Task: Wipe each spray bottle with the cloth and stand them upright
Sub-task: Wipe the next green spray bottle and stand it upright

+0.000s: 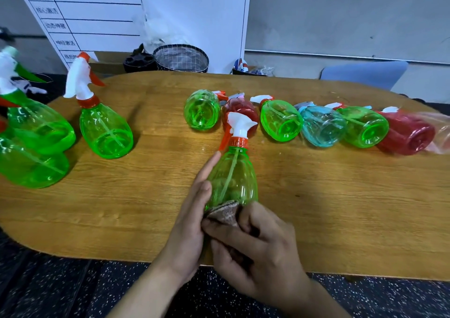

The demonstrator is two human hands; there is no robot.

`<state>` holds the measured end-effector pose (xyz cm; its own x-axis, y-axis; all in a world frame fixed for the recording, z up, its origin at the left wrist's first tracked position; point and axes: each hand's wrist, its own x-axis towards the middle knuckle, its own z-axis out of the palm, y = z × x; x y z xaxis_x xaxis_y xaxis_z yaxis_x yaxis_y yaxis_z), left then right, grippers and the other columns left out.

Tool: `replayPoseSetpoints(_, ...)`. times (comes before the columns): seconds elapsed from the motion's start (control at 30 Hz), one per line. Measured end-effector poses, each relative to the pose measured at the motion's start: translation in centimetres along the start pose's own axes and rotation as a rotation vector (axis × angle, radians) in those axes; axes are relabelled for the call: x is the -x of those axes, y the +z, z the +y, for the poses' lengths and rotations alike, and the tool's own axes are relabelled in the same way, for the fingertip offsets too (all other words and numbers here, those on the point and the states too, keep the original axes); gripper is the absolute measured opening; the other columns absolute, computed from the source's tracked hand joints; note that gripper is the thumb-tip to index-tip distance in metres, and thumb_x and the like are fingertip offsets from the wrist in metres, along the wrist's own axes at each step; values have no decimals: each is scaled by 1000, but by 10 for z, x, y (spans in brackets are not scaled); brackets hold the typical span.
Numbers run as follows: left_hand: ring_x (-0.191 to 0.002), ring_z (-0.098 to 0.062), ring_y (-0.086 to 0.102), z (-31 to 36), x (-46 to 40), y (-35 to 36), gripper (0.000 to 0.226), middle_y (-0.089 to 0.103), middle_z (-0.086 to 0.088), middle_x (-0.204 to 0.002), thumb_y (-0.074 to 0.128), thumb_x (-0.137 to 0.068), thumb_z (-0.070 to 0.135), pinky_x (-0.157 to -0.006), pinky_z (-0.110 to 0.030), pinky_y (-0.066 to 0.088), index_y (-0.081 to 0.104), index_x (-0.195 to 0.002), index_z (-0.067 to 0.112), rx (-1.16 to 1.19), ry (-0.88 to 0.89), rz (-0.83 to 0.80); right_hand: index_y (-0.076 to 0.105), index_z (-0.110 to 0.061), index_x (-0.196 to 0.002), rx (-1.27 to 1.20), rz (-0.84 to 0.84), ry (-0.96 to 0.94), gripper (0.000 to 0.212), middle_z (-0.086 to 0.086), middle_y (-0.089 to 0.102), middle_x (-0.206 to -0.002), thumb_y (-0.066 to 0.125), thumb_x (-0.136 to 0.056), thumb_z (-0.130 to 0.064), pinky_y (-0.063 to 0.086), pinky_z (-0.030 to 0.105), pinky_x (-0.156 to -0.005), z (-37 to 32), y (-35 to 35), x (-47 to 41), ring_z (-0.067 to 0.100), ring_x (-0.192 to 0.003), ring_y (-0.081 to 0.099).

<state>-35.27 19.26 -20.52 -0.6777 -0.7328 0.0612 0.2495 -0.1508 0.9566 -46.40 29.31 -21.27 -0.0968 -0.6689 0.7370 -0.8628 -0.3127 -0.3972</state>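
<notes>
A clear green bottle (pixel 232 176) with orange collar and white sprayer is seen; brown cloth (pixel 225 212); wood-grained tabletop (pixel 341 208); speckled black floor (pixel 60 291).

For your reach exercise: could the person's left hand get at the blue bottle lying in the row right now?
Probably not yet. The left hand holds the green bottle, and the blue bottle lies across the body, beyond the right hand gripping the cloth.

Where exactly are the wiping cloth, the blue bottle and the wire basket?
cloth (pixel 225 212): head view, on its brown folded edge under the held bottle.
blue bottle (pixel 322 128): head view, on its lying body.
wire basket (pixel 181 58): head view, on its mesh wall.
</notes>
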Motion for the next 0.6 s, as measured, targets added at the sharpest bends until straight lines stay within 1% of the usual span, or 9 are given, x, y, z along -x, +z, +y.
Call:
replayPoseSetpoints(0.07, -137, -27, 63, -1, 1, 2, 48, 64, -3, -151, 40, -106, 39, -107, -34, 55, 54, -152, 46, -11, 12, 23, 82, -22, -115, -55, 29, 36, 24, 1, 48, -81, 74, -93, -24, 46, 20, -63, 1, -4, -2, 9, -71, 50)
replayPoseSetpoints(0.13, -139, -29, 61, -2, 1, 2, 47, 63, -5, -152, 40, -106, 45, -113, -45, 52, 54, -152, 47, -34, 19, 34, 81, -19, -116, -145, 113, 154, 25, 3, 52, -84, 73, -93, -23, 45, 18, -68, 2, -10, -6, 7, -77, 53)
replayPoseSetpoints(0.2, -149, -28, 51, -4, 2, 0, 52, 55, -2, -160, 46, -104, 63, -123, -59, 38, 50, -153, 49, -89, 32, 23, 79, -18, -117, -205, 220, 289, 24, 7, 59, -89, 71, -94, -22, 46, 22, -72, 6, -15, -11, 13, -83, 57)
replayPoseSetpoints(0.27, -155, -22, 42, -5, 2, -1, 77, 46, 7, -166, 58, -85, 87, -124, -64, 33, 46, -154, 55, -166, 24, 2, 78, -17, -117, -263, 311, 397, 23, 4, 66, -98, 69, -96, -21, 46, 25, -75, 14, -18, -18, 16, -87, 59)
replayPoseSetpoints(0.3, -156, -19, 41, -5, 2, -1, 87, 45, 11, -167, 63, -75, 92, -123, -64, 34, 44, -153, 58, -199, 21, -18, 78, -17, -117, -302, 345, 445, 23, -2, 68, -100, 69, -96, -21, 46, 25, -78, 18, -18, -20, 16, -88, 60)
replayPoseSetpoints(0.37, -153, -12, 43, -5, 1, 0, 94, 47, 17, -164, 72, -69, 89, -124, -58, 36, 44, -153, 58, -231, 42, -40, 77, -19, -116, -411, 399, 539, 22, -8, 71, -103, 68, -96, -25, 49, 29, -86, 24, -14, -22, 19, -96, 65)
replayPoseSetpoints(0.47, -149, -9, 49, -4, 1, 1, 88, 51, 19, -160, 77, -72, 82, -122, -55, 41, 46, -151, 59, -209, 46, -47, 76, -16, -119, -589, 429, 662, 27, 5, 75, -118, 70, -96, -28, 52, 42, -101, 25, -7, -20, 28, -116, 69)
replayPoseSetpoints(0.53, -149, -13, 50, -4, 0, 0, 85, 51, 17, -160, 76, -75, 81, -118, -58, 44, 46, -151, 60, -190, 27, -49, 72, -13, -124, -637, 390, 706, 30, 6, 74, -122, 70, -97, -26, 54, 39, -101, 23, -4, -20, 25, -118, 69)
replayPoseSetpoints(0.6, -153, -18, 45, -5, -1, -1, 78, 47, 14, -164, 72, -81, 78, -120, -63, 40, 46, -152, 59, -162, 6, -55, 70, -15, -128, -609, 349, 695, 33, 6, 72, -124, 67, -99, -29, 54, 39, -100, 21, -4, -21, 24, -118, 68)
